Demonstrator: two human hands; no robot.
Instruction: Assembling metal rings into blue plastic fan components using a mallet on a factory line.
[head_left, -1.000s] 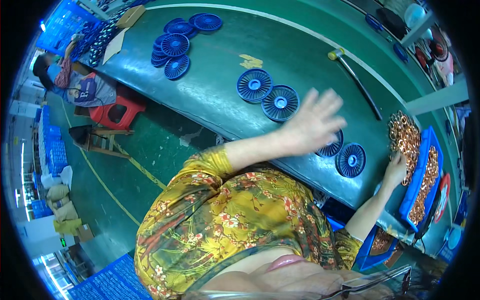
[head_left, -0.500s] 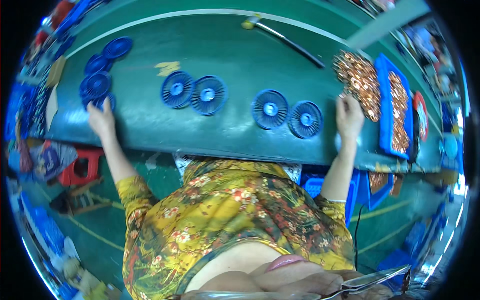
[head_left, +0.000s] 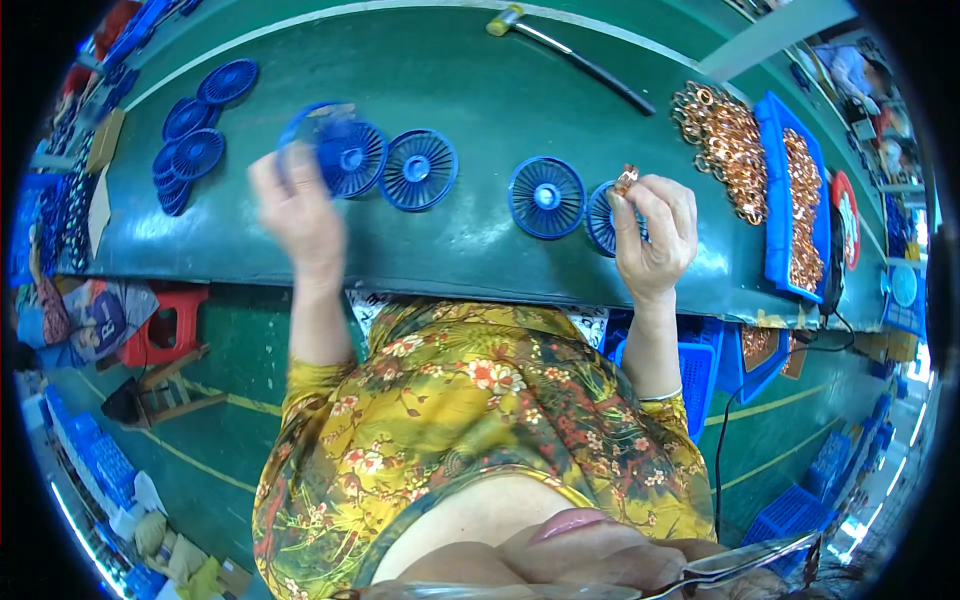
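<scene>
My left hand (head_left: 303,210), smeared by motion, grips a blue slotted disc (head_left: 292,128) over the left part of the green table. Beneath and beside that piece lie two more discs, one of them a blue wheel (head_left: 417,170) with radial slats and a pale hub. My right hand (head_left: 657,232) pinches a few copper rings (head_left: 626,179) between thumb and fingertips. Those rings are above a slatted disc (head_left: 601,222), which the hand partly covers. To its left rests another disc (head_left: 546,198).
Several blue discs (head_left: 197,153) overlap at the table's left. A hammer (head_left: 580,70) with a yellow head lies at the far side. Loose copper rings (head_left: 722,150) are heaped beside a blue tray (head_left: 776,190) of more rings. A red stool (head_left: 170,330) stands below left.
My left hand has moved right from the left group, carrying a disc. My right hand has come left from the ring heap with copper rings in its fingers.
</scene>
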